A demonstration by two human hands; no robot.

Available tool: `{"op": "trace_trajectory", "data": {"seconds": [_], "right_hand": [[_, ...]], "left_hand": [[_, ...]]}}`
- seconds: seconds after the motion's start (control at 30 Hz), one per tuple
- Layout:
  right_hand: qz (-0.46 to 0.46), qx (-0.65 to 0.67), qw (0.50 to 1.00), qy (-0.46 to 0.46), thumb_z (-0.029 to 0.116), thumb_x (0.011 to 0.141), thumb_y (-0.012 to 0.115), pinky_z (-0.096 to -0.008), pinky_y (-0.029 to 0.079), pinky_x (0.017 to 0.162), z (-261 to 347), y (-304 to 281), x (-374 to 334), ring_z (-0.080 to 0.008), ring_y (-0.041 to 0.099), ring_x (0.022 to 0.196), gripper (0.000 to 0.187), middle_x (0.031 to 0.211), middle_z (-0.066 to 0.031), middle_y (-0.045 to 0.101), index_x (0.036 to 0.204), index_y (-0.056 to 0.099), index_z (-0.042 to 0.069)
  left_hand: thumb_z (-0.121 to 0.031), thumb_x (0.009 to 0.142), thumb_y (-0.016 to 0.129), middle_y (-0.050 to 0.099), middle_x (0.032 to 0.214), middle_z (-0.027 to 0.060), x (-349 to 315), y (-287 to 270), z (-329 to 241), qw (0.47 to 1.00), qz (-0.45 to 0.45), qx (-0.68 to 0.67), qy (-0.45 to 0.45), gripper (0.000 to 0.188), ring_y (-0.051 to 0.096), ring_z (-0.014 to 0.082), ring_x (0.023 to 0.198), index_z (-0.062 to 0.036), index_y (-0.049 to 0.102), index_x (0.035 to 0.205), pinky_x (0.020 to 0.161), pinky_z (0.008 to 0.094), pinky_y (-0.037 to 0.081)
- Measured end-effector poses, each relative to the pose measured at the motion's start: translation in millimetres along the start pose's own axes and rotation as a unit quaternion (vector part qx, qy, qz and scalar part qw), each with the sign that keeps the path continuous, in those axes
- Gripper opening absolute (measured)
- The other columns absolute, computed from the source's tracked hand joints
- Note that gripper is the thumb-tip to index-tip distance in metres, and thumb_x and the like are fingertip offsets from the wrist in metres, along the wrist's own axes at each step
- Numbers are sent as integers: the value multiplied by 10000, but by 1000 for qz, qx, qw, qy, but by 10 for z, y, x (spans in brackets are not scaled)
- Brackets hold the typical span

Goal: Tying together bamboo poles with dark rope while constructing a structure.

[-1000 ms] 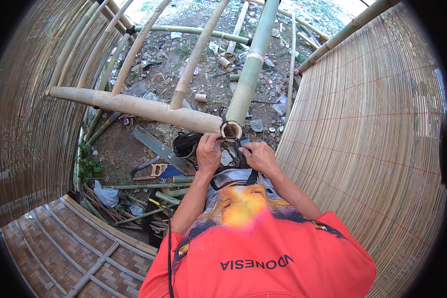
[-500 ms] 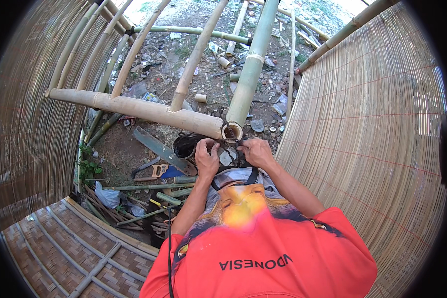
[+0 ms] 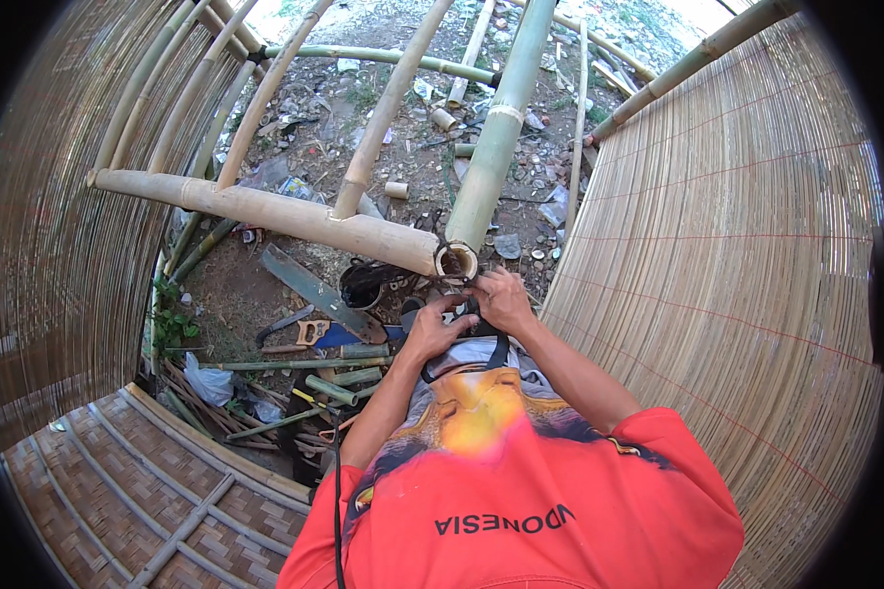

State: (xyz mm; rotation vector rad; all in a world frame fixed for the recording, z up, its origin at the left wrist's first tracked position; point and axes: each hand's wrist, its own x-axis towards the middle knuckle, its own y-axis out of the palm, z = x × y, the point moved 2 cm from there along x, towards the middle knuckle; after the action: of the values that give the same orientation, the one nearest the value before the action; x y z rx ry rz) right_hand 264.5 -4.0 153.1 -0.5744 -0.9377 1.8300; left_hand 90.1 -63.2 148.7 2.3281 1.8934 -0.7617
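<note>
A pale bamboo rail with upright poles meets a thick green bamboo pole in front of me. Dark fibre cord wraps round their joint, beside the pole's hollow cut end. Just below the joint, my right hand is closed, its fingertips pinching the dark cord. My left hand is lower and nearer my body, thumb and fingers apart; any strand between them is too fine to make out. Left of the joint stands a round container with a bundle of dark fibre in it.
A hand saw, a sickle-like curved blade and a long flat board lie on the littered ground. Cut bamboo is piled at lower left. Slatted screens flank me; a woven bamboo panel lies lower left.
My left hand has dropped away from the joint toward my body and slightly right, its thumb and fingers spreading. The right hand stays close to the joint.
</note>
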Motion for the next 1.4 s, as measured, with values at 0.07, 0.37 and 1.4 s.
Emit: {"op": "trace_trajectory", "data": {"seconds": [0.07,0.37,1.4], "right_hand": [[-1,9,1000,3,238,870,725,-450,473,774,-6,18,-6,-270,648,856,110,830,-40,710,920,782,160],[-28,19,999,-6,228,871,736,-440,475,768,65,34,-30,-268,643,844,86,849,-33,707,915,773,164],[-32,150,986,62,146,950,678,-460,532,744,31,-683,-94,-389,675,827,147,901,-184,676,1001,654,11]], "left_hand": [[-324,897,799,751,1128,135,20,33,12,1000,4,-16,2,434,705,228,1042,-56,723,1231,922,377,541],[-266,951,691,754,942,180,-51,133,571,989,46,113,-79,247,738,322,902,-34,724,1031,818,416,541],[-143,929,770,724,1073,144,-36,-335,-440,970,-236,-43,-28,354,724,222,919,-3,624,1221,834,359,574]]}}
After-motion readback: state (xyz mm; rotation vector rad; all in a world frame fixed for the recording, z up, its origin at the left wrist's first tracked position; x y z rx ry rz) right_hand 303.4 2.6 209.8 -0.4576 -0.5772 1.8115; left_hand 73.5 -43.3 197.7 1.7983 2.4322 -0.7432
